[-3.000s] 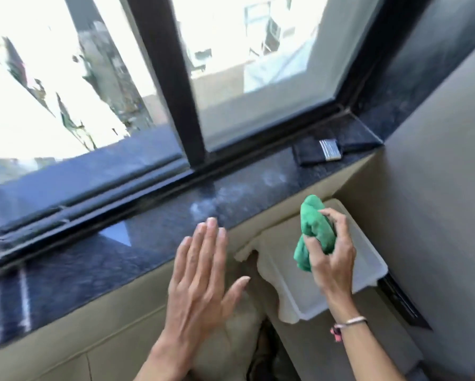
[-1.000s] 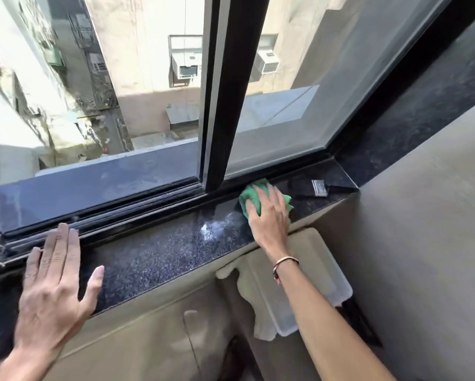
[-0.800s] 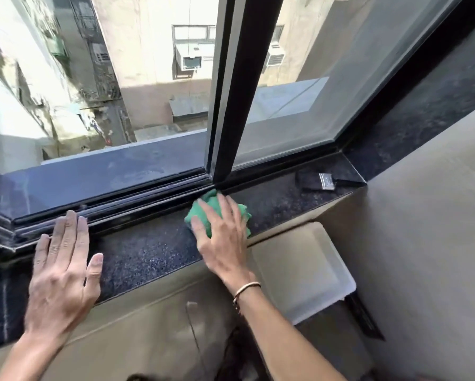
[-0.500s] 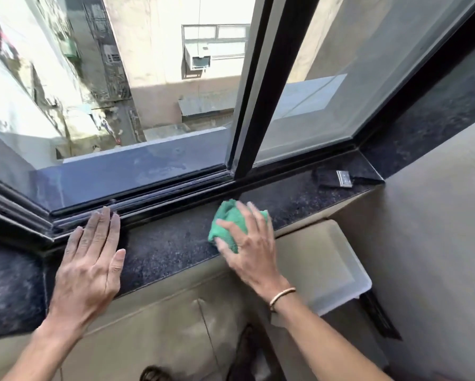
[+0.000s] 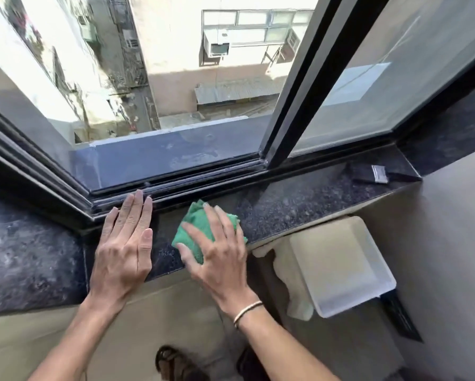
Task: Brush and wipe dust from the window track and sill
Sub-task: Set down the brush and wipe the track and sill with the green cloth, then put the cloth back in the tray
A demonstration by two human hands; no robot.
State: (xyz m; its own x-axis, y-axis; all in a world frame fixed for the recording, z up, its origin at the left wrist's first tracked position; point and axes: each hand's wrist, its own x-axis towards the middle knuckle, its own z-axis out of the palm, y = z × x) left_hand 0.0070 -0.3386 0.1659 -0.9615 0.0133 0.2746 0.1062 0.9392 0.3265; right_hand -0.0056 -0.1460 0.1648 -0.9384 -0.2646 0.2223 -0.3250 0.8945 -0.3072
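The dark speckled stone sill (image 5: 307,204) runs below the black window track (image 5: 192,180). My right hand (image 5: 220,251) presses a green cloth (image 5: 198,226) flat on the sill near its front edge, fingers spread over it. My left hand (image 5: 126,243) lies flat on the sill just left of the cloth, palm down, fingertips touching the track's inner rail. A black paintbrush (image 5: 376,174) with a metal ferrule lies on the sill in the far right corner.
A white plastic dustpan (image 5: 340,265) sits below the sill on the right, its dark handle pointing down-right. The left pane is slid open above the track. A dusty stone ledge (image 5: 24,259) extends left. A beige wall rises on the right.
My right hand has wiped the cloth leftward along the sill, away from the brush. My left hand stays flat on the sill, and the two hands are now close together.
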